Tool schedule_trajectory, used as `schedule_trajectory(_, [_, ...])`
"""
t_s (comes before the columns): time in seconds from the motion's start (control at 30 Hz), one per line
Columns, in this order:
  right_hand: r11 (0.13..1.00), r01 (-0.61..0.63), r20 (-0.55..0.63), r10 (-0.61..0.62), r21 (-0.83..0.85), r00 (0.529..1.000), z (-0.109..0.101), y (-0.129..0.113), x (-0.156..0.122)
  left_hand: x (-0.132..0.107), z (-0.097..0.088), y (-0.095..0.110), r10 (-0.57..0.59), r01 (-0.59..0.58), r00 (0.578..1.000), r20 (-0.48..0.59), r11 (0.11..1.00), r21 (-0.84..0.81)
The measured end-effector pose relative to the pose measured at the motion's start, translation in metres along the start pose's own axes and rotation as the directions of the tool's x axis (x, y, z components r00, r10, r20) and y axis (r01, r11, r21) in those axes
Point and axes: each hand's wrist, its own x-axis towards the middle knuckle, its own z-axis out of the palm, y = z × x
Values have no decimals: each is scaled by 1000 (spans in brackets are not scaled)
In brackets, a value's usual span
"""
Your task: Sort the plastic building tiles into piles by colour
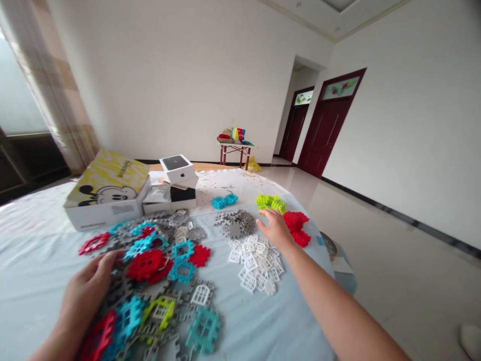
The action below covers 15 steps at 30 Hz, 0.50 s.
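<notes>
Nearest me, at 7 o'clock: left hand [84, 291] lies palm down on the mixed heap [158, 286] of interlocking plastic tiles in grey, red, teal, blue and lime. The fingers [107, 259] are spread and slack, their tips resting on grey tiles beside a red one. Nothing is grasped. The heap sits on the pale blue cloth of the worktop [33, 281] and runs from my left wrist out to about 12 o'clock.

At 1 o'clock, just past the heap: white pile [255, 263], window-shaped tiles lying loose. My right forearm crosses its right edge.

Farther out at 1 o'clock: right hand [276, 229], palm down and stretched forward, its fingers [266, 214] released and holding nothing. The hand lies between the grey pile [236, 223] at its 9 o'clock and the red pile [297, 226] at its 3 o'clock, close to both. Whether it touches the red pile I cannot tell.

Just beyond the fingertips, at 12 o'clock from that hand: lime-green pile [271, 202]. The teal pile [224, 201] lies at 10 o'clock from it, apart.

Far left, 10 to 11 o'clock: yellow box [108, 188] with a cartoon mouse. Beside it is a white box [178, 169], stacked on flatter boxes.

Beyond the worktop, at 12 o'clock by the wall: small red-legged table [235, 146]. At 2 o'clock are the dark red doors [326, 128].
</notes>
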Motion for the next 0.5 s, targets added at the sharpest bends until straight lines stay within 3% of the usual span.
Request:
schedule_trajectory(0.1, [973,133,108,-155,188,982,18,-53,-6,-6,-4,13,-54,55,998,19,998,-26])
schedule_trajectory(0.23, [941,198,282,-276,275,919,47,-104,-16,-6,-4,10,-31,33,999,23,998,-48])
schedule_trajectory(0.37, [951,218,422,-295,220,858,73,-122,-20,-3,-1,4,-52,54,998,23,996,-74])
schedule_trajectory(0.5, [968,206,489,-250,141,836,81,-121,-20,-3,0,5,-67,69,997,34,994,-86])
